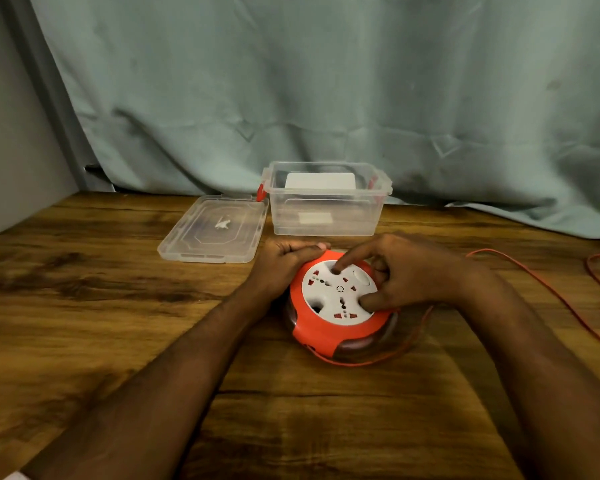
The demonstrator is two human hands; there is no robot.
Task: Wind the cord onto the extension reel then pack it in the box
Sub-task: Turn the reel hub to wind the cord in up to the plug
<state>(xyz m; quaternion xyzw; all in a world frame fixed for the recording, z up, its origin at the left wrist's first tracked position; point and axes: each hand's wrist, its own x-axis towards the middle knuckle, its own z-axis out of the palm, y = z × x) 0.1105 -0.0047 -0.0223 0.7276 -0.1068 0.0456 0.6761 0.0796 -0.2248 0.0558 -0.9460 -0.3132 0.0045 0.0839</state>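
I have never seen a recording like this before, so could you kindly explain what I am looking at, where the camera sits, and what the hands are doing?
There is no machine here: a person works with bare hands, and the single picture comes from a camera worn on their head, looking down at a wooden table. The left hand grips the side of an orange and white reel, holding it. The right hand rests on top, with fingertips set in the white socket face. The orange cord trails off to the right, mostly unwound. Behind the reel stands a clear box, open, and its lid lies flat beside it on the left.
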